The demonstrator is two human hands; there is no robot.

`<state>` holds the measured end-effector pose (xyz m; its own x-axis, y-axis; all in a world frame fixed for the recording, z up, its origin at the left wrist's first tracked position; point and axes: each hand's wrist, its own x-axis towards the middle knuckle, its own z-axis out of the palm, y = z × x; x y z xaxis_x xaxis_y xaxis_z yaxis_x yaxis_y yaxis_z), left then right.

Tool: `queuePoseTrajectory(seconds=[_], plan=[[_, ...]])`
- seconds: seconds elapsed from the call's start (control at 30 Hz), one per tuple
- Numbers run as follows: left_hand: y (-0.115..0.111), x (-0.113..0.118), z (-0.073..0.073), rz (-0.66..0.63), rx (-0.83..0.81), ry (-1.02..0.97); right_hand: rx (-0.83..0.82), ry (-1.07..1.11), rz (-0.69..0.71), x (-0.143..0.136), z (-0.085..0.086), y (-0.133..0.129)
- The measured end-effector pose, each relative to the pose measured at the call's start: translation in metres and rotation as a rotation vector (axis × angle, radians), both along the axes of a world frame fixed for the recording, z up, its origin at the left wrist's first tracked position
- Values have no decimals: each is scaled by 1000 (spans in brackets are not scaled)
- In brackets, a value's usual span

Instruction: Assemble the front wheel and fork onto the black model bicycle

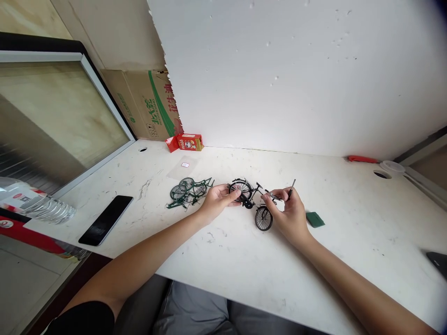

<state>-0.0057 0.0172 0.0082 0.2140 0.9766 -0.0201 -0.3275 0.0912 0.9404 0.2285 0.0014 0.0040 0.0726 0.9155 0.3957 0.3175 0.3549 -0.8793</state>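
Observation:
Between my two hands a black model bicycle [247, 201] is held just over the white table. My left hand [220, 201] pinches its rear wheel, thumb on the near side and fingers behind. With thumb and fingers closed on the handlebar end is my right hand [288, 210]. A small screwdriver [292, 188] also sticks up from the right hand's fingers, its metal tip pointing upward. The front wheel [263, 218] hangs below the handlebar, turned at an angle. Left of my left hand, green model bicycle parts [187, 191] lie flat, with wheels and frame overlapping.
A green flat piece [315, 219] lies right of my right hand. On the left are a phone [106, 220] and a water bottle [35, 201]. Toward the back stand a red box [189, 142] and a cardboard carton [146, 104]. A red tool [362, 159] lies at the back right.

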Motion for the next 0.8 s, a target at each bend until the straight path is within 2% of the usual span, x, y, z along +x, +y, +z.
queuePoseTrajectory(seconds=[0.47,0.57,0.67,0.73,0.8], plan=[[0,-3,5,-21,48,54,46,6,-7,3,-9,2],[0,-5,3,47,20,135,206,-4,-57,6,-3,1],[-1,-8,6,61,-2,223,506,-150,-121,12,5,0],[-5,-9,10,-40,-13,176,696,-305,-101,16,9,-3],[-9,-9,15,-188,-25,29,815,-466,-32,16,13,-7]])
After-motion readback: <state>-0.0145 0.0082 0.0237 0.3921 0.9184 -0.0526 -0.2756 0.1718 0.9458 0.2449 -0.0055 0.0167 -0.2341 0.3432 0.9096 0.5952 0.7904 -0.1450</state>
